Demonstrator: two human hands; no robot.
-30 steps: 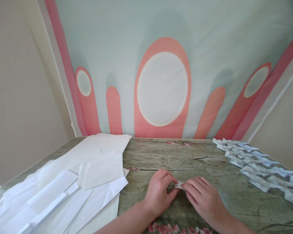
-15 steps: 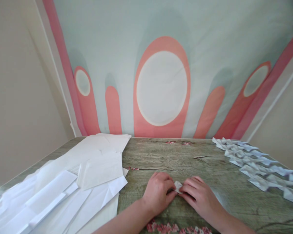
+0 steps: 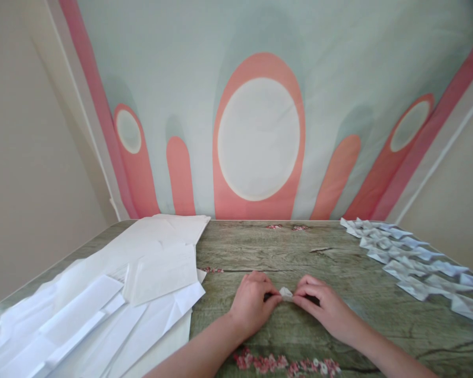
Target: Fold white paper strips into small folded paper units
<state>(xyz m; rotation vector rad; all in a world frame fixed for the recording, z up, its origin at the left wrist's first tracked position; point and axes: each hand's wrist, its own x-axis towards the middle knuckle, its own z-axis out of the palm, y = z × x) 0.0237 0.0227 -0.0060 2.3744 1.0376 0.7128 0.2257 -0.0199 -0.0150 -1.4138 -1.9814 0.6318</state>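
A small folded white paper piece [image 3: 286, 292] is held between my two hands, just above or on the wood-patterned table. My left hand [image 3: 254, 298] pinches its left end between thumb and fingers. On the other side, the thumb and forefinger of my right hand [image 3: 322, 304] grip its right end. The fingertips cover both ends, so only the pointed middle part shows.
White paper sheets and folded strips [image 3: 157, 278] lie heaped on the left of the table [image 3: 256, 252]. Rows of small folded paper shapes [image 3: 413, 262] stand along the right side. A wall hanging [image 3: 260, 142] rises behind the table's far edge.
The paper piece has turned so its point faces up and its lower edge lies level. My right hand has shifted slightly outward and up, and the fingers have moved apart a little.
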